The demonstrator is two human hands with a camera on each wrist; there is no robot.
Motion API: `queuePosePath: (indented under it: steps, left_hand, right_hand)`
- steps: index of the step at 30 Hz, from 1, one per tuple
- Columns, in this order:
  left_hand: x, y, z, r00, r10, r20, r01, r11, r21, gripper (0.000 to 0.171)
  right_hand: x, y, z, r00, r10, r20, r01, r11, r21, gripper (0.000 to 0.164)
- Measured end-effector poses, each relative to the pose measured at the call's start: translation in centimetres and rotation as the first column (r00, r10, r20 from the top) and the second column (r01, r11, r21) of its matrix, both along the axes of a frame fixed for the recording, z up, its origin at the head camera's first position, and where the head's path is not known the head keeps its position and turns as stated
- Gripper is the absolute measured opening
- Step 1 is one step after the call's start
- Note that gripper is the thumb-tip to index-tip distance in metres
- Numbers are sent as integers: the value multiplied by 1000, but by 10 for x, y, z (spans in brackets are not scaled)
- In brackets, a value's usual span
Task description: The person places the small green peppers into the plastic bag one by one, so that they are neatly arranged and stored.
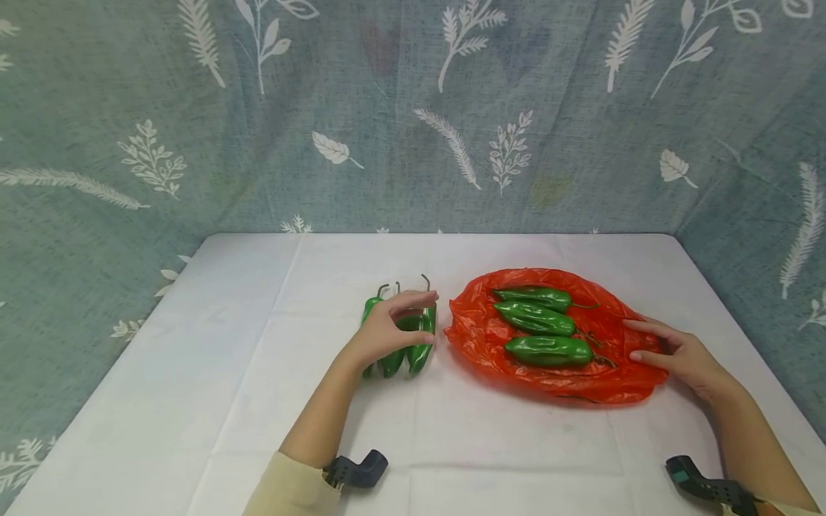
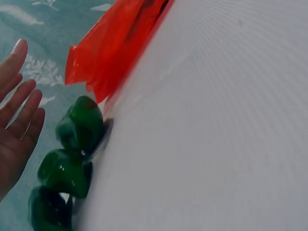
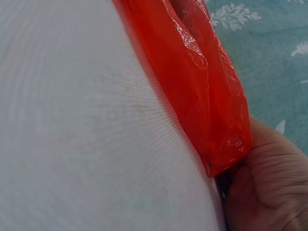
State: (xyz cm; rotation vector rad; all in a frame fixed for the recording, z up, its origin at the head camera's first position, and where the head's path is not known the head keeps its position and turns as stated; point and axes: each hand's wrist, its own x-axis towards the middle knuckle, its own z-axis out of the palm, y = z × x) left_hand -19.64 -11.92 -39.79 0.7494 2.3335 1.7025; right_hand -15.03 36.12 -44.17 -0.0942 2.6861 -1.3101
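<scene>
Left hand (image 1: 382,331): thumb and fingers parted, grasping nothing, above three green peppers (image 1: 421,356), side by side near mid-table. Right hand (image 1: 692,364): fingers extended, thumb apart, touching a crumpled red bag (image 1: 474,309) toward the table's right edge. Three further peppers (image 1: 535,318) upon it. White table (image 1: 510,459); leaf-patterned cloth (image 1: 387,179) beyond its far edge.

Beige sleeves (image 1: 290,486), dark curved wrist devices (image 1: 363,470)
</scene>
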Motion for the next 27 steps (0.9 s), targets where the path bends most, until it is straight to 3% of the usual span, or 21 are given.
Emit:
queuePosePath:
  steps: [9, 19, 27]
  left_hand:
    - [8, -27, 2, 992, 118, 52, -119, 992, 28, 66]
    - [14, -52, -2, 984, 177, -16, -175, 981, 85, 67]
    - [12, -60, -5, 969, 246, -21, -246, 969, 15, 71]
  right_hand:
    - [0, 1, 0, 1000, 2, -4, -3, 1000, -4, 56]
    - [-1, -2, 1, 1000, 6, 12, -6, 1000, -11, 57]
    - [1, 0, 1, 1000, 6, -5, -5, 1000, 15, 55]
